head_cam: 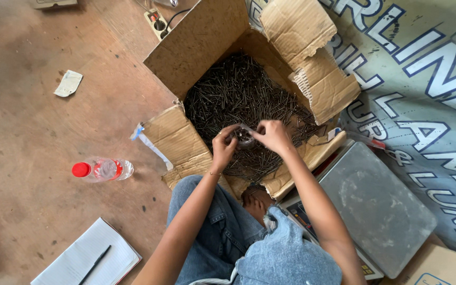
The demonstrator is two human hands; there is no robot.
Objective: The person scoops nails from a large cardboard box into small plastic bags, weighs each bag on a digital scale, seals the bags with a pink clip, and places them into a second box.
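box: big open cardboard box (196, 45) on the floor (27, 105), loaded with dark nails (238, 89), looks barely dented
scale: grey weighing scale (376, 206) at the right, pan bare, nothing weighed so far
hands: left hand (223, 149) and right hand (273, 136) pinched shut on a small clear bag (245, 137) over the nails
clutter: bottle (101, 170), notebook with pen (88, 258), nothing blocking

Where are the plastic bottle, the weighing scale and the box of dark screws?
plastic bottle (104, 170): head view, on its clear body.
weighing scale (377, 206): head view, on its grey platform.
box of dark screws (199, 42): head view, on its upper-left flap.
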